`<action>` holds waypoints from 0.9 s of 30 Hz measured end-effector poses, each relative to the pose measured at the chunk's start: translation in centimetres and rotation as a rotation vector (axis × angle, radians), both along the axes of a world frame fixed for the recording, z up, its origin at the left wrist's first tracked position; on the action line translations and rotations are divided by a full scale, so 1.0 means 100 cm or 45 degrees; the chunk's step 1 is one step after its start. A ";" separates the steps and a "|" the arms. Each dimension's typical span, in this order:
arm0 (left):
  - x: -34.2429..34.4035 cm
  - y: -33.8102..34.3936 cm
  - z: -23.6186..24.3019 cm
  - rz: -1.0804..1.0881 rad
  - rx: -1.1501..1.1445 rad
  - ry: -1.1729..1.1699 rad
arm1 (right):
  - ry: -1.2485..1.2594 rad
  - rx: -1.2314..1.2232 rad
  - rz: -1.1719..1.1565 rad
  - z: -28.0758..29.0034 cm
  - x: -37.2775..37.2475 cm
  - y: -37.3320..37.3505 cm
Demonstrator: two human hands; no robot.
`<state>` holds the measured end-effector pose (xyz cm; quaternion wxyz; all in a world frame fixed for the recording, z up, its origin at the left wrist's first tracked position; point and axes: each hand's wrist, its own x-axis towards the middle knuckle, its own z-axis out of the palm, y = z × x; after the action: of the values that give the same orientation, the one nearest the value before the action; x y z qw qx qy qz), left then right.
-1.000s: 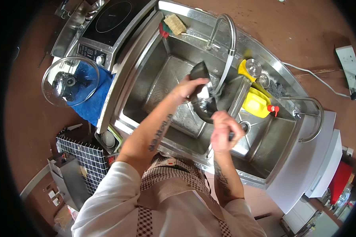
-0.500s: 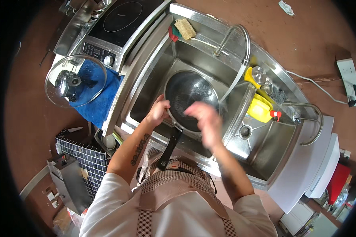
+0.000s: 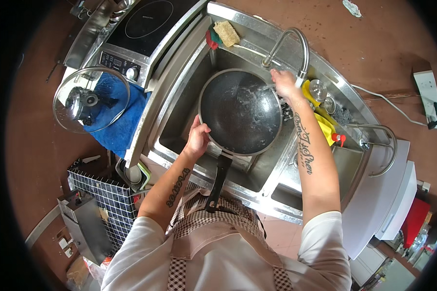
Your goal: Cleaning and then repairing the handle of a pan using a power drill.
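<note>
A dark frying pan [image 3: 239, 114] with a textured, wet inside is held over the left sink basin [image 3: 177, 127], its black handle [image 3: 219, 180] pointing toward me. My left hand [image 3: 198, 137] is closed on the pan's near left rim, thumb over the edge. My right hand [image 3: 285, 84] is beside the pan's far right rim, close under the curved faucet [image 3: 303, 48]. Its fingers point left and are slightly blurred, so whether they grip anything is unclear. White streaks of water or suds mark the pan's right side. Splashing water shows beside my right forearm.
A yellow bottle with a red cap [image 3: 338, 139] is partly behind my right arm, near a second faucet [image 3: 381, 133]. A loofah sponge [image 3: 226, 33] lies on the back ledge. At the left are an induction cooktop [image 3: 148, 22], a glass lid [image 3: 124, 104] and a blue towel [image 3: 131, 127].
The pan appears larger, raised toward me and tilted. My right hand has moved from above the pan's inside to beyond its far right rim. My left hand keeps its hold.
</note>
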<state>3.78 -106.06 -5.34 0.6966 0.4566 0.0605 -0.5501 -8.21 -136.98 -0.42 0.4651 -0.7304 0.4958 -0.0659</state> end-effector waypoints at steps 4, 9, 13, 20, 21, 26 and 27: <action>0.002 -0.002 -0.006 0.010 -0.049 -0.350 | 0.205 -0.504 0.343 0.011 -0.005 -0.001; -0.017 -0.021 0.010 0.087 0.012 -0.327 | 0.173 -0.443 0.288 -0.003 -0.046 0.013; -0.039 -0.037 0.014 0.261 0.214 -0.178 | 0.450 0.387 0.472 0.004 -0.085 0.063; -0.088 -0.040 -0.001 0.367 0.284 0.103 | -0.270 1.716 -0.378 0.050 -0.141 0.174; -0.093 -0.035 -0.005 0.342 0.229 0.157 | -0.345 1.678 -0.486 0.061 -0.140 0.183; -0.100 -0.010 -0.044 -0.018 0.031 0.348 | -0.345 1.510 -0.436 0.078 -0.149 0.207; -0.099 -0.004 -0.056 -0.099 0.024 0.414 | -0.286 1.408 -0.388 0.079 -0.152 0.209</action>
<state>-6.17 -106.47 -10.99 0.6514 0.3701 0.1600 -0.6428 -23.44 -116.11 7.45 0.8123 -0.2882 0.5036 0.0595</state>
